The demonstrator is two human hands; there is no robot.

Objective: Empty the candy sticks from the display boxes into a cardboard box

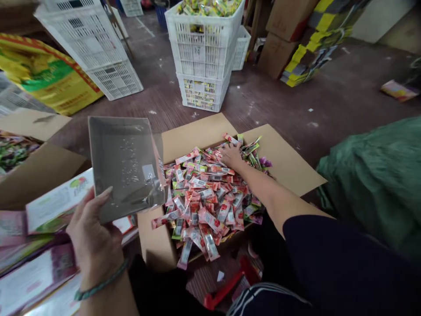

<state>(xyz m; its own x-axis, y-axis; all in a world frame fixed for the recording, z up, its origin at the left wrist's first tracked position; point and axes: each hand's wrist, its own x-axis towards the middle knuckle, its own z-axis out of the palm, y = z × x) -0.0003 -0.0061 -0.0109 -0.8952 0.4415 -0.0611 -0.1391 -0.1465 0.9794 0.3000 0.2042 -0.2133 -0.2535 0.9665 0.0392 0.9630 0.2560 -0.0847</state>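
My left hand (pixel 97 232) grips the near corner of a shallow grey box (pixel 115 153), which is tilted so that its inside shows. A clear edge and a small white label are visible on it; no packets lie inside. My right hand (pixel 230 154) reaches to the far side of a large open carton (pixel 194 129), its fingers spread on the heap of small packets (pixel 210 193). The packets are mostly pink and red, with some green and purple ones. My right fingertips are partly lost among them.
Printed boxes (pixel 36 276) lie at the left, below another open carton (pixel 49 162). Ahead stand stacked white crates (pixel 204 52), more crates (pixel 95 48) and a yellow sack (pixel 55 83). Green cloth (pixel 375 180) bulges at the right. A red plastic piece (pixel 226 287) is beneath the carton.
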